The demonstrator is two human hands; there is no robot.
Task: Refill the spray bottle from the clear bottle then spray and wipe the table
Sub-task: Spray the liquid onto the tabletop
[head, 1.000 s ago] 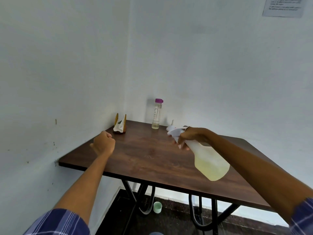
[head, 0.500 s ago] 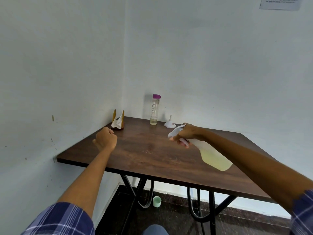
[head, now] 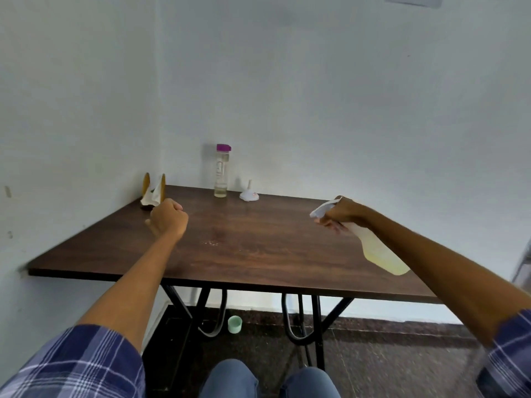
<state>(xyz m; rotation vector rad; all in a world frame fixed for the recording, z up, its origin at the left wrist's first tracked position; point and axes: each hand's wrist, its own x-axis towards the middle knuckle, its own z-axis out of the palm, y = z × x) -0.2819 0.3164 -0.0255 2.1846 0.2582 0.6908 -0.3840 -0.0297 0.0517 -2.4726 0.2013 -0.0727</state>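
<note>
Now the translucent plastic spray bottle [head: 379,254], its lower part filled with pale yellow liquid, hangs over the right side of the dark wood-grain table [head: 258,254], tipped with its white nozzle aimed down and leftward at the top. The right hand [head: 343,212] grips its neck, fingers curled round the trigger. A second ago the bottle was held over the middle of the table; it has since swung out toward the right edge, and a small patch of droplets [head: 211,242] now glistens near the centre. That suggests refilling is done and spraying is under way, with the sweep spreading to ground not yet wetted.

The left hand [head: 168,218] is a closed fist holding nothing visible, hovering above the table's left part much as before. Just beyond it, in the corner, a wooden holder with white napkins [head: 153,191] waits, likely for the wiping. At the back wall stand the tall clear bottle with a purple cap [head: 221,170], nearly empty, and a small white funnel [head: 249,193] upside down beside it.
</note>
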